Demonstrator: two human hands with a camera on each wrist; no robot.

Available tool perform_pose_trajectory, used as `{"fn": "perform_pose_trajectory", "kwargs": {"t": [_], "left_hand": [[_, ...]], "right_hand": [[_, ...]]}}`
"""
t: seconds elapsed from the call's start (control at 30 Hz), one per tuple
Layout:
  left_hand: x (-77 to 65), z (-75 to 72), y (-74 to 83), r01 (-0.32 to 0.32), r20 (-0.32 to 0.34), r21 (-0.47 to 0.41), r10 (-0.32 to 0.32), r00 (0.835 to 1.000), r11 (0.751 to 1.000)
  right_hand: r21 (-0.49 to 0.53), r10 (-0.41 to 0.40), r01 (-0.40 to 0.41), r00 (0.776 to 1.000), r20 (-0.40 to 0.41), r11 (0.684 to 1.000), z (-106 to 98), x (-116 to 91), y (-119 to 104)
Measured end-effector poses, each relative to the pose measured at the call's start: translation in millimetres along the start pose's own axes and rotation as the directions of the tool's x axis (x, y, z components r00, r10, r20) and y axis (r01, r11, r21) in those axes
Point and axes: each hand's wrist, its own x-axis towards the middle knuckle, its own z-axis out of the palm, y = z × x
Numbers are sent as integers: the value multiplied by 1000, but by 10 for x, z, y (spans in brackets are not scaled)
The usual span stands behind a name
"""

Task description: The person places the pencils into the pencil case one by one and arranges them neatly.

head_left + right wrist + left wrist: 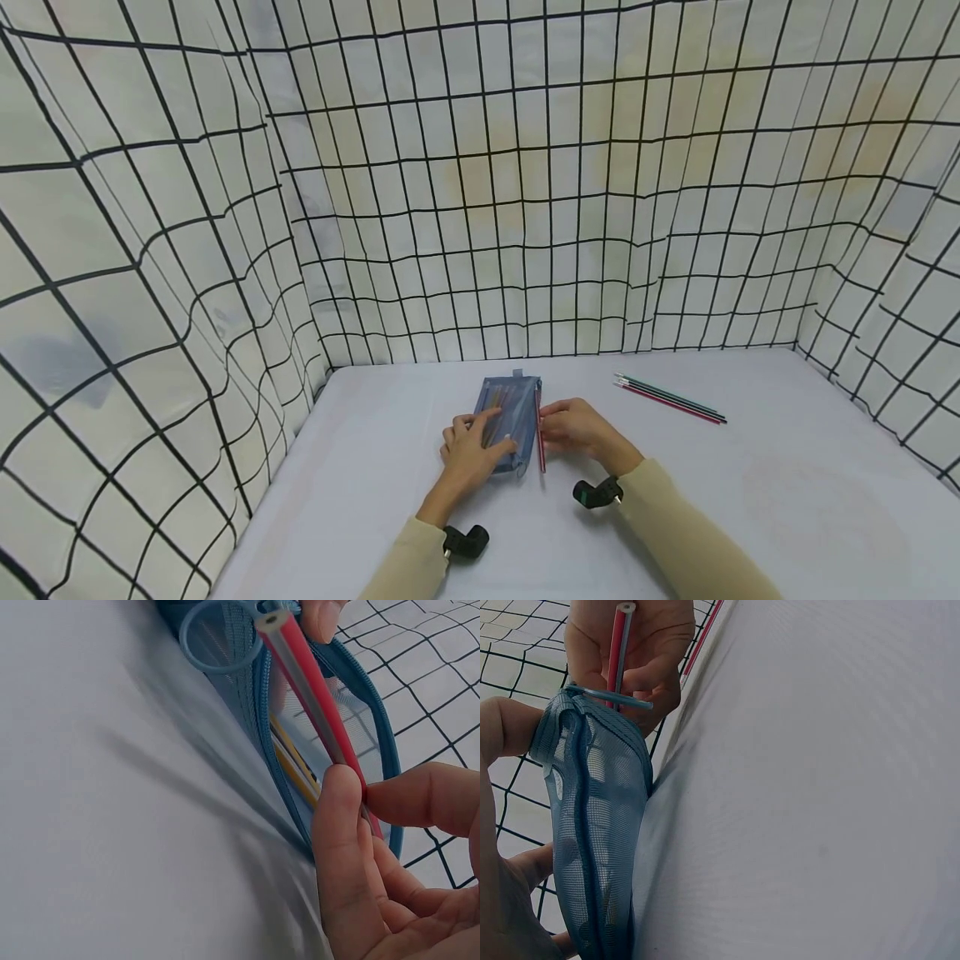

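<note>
A blue mesh zip pouch lies on the white table in the head view. My left hand holds it from the left, fingers and thumb spread across it. In the right wrist view, the zip side gapes, and yellow pencils show inside. Between thumb and fingertips, my right hand pinches a red pencil with grey stripes, which runs along the opening on the pouch's right side. The zip's ring pull hangs near the pencil's end. Part of my right hand is hidden behind the pencil in the left wrist view.
To the right, farther back on the table, several green and red pencils lie side by side. Black netting over white sheeting rises behind the table and along both sides. A small black camera sits on each wrist.
</note>
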Motion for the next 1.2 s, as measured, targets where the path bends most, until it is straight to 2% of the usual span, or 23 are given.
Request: {"fn": "perform_pose_trajectory", "kwargs": {"t": [0.37, 0.67, 0.97, 1.2], "left_hand": [[17, 12, -19, -4, 4, -2, 4, 1000, 1000], [22, 8, -22, -2, 7, 0, 2, 1000, 1000], [16, 2, -17, 13, 4, 1, -13, 1000, 1000], [15, 7, -19, 0, 3, 1, 0, 1000, 1000]], "right_hand": [[8, 27, -27, 999, -34, 1000, 86, 150, -117], [62, 74, -70, 996, -51, 996, 143, 219, -149], [104, 79, -72, 995, -58, 992, 226, 237, -156], [116, 57, -52, 998, -38, 992, 285, 229, -140]]}}
